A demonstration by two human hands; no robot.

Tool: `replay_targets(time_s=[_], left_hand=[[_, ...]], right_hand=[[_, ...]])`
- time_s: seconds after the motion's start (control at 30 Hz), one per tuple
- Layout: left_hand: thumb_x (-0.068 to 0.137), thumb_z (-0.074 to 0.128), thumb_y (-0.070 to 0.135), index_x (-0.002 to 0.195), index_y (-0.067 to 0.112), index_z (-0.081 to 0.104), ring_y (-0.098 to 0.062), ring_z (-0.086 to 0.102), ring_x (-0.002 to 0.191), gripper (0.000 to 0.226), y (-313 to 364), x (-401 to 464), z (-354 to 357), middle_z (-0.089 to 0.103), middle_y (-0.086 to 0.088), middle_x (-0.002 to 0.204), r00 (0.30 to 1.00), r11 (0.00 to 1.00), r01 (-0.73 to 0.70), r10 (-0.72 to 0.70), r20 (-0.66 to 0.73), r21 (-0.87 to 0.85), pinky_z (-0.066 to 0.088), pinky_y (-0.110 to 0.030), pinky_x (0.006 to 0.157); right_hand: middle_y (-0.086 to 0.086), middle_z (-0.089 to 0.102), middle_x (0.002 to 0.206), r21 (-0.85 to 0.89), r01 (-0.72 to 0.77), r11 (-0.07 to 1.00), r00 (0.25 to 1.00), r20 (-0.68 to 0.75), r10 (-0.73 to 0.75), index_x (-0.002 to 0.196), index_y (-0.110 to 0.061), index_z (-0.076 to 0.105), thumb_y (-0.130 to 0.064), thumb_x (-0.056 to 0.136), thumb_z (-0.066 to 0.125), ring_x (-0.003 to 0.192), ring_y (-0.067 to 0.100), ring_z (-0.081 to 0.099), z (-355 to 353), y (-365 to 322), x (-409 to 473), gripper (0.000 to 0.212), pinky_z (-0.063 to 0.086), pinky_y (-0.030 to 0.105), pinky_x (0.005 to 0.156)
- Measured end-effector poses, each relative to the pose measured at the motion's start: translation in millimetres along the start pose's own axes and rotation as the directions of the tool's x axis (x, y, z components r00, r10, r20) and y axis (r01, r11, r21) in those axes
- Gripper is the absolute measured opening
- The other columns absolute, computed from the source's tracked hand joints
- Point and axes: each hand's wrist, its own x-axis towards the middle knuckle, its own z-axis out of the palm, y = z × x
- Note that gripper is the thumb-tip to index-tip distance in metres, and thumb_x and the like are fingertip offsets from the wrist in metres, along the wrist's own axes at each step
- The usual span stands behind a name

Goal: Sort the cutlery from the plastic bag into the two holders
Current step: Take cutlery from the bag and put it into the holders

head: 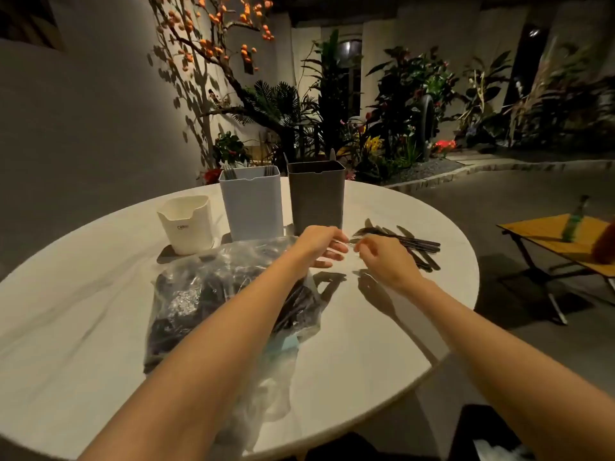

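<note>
Fingers [336, 242] of the left hand [319, 242] and of the right hand [382, 257] pinch a small clear wrapper [349, 242] between them above the round white surface [382, 327]. Clear plastic bag [213, 294] of dark cutlery lies under the left forearm. Behind stand the white holder [251, 202] and grey holder [316, 197]; black knives [409, 244] lie right of them.

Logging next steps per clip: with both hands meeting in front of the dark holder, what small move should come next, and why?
Probably pull the thin clear wrapper apart: the left hand and right hand both pinch it just above the table. What is inside is too blurred to tell. Loose cutlery already lies right of the dark holder.
</note>
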Motion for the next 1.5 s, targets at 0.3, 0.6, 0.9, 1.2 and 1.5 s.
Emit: replay_targets(time_s=[0.3,0.6,0.9,1.2,1.5], left_hand=[[0.098,0.048,0.024,0.107,0.008,0.064,-0.018,0.062,0.077,0.024,-7,31,21,0.065,-0.008,0.097,0.991,0.982,0.132,-0.133,0.0,0.132,0.052,-0.023,0.068],[0.097,0.047,0.012,0.091,0.005,0.06,-0.014,0.045,0.056,0.016,-11,53,26,0.055,-0.008,0.074,0.983,0.974,0.181,-0.176,-0.05,0.138,0.04,-0.022,0.052],[0.098,0.049,0.017,0.107,0.001,0.062,-0.015,0.047,0.062,0.022,-16,60,27,0.056,-0.009,0.083,0.982,0.952,0.186,-0.176,-0.065,0.241,0.042,-0.021,0.055],[0.098,0.05,0.019,0.091,0.006,0.062,-0.016,0.048,0.06,0.019,-19,54,31,0.055,-0.011,0.08,0.999,0.89,0.026,-0.014,-0.029,0.456,0.041,-0.022,0.057],[0.096,0.044,0.01,0.102,0.0,0.059,-0.027,0.057,0.075,0.019,-19,59,28,0.061,-0.018,0.093,0.988,0.949,0.123,-0.089,-0.129,0.292,0.052,-0.033,0.073]], right_hand=[[0.009,0.052,0.133,-0.405,-0.119,0.906,0.991,-0.107,0.082,0.131,-0.015,0.053,-0.035,0.098,0.046,0.124,0.027,0.043,5,43,8,0.039,0.038,0.042,0.103],[0.016,0.036,0.148,-0.466,-0.295,0.834,0.945,-0.013,0.327,0.14,-0.007,0.042,-0.074,0.087,0.032,0.14,0.033,0.028,11,50,25,0.085,0.016,0.051,0.116],[0.016,0.042,0.138,-0.469,-0.266,0.842,0.951,0.015,0.309,0.13,-0.009,0.049,-0.051,0.093,0.047,0.128,0.033,0.037,23,30,32,0.056,0.032,0.044,0.108],[0.02,0.042,0.137,-0.363,-0.362,0.859,0.904,0.088,0.418,0.133,-0.004,0.043,-0.042,0.095,0.054,0.128,0.035,0.04,30,19,44,0.055,0.036,0.042,0.104],[0.019,0.049,0.133,-0.504,-0.21,0.838,0.909,0.216,0.358,0.133,0.002,0.046,-0.003,0.093,0.05,0.123,0.036,0.048,26,8,51,0.04,0.044,0.04,0.098]])
